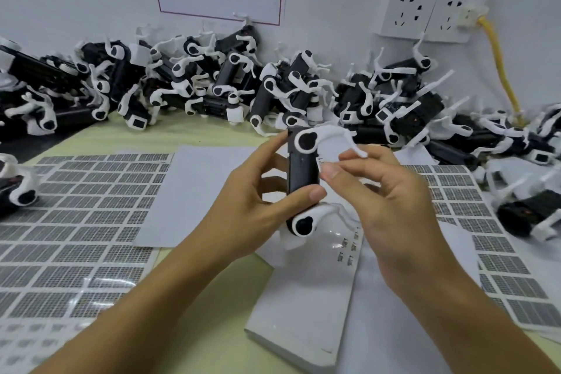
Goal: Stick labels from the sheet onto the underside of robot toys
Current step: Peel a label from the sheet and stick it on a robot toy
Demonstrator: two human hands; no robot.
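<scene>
Your left hand (pixel 261 188) grips the toy (pixel 303 173) by its black body, thumb on the near side, holding it upright above the white box (pixel 303 297). Right of the toy, your right hand (pixel 385 200) pinches what looks like a small label against its side; blur hides the label itself. Misplacing seems the main risk: a white leg (pixel 337 136) crowds your fingers, and the toy could twist. Label sheets (pixel 79 222) lie left and right of the box; its contents are hidden.
</scene>
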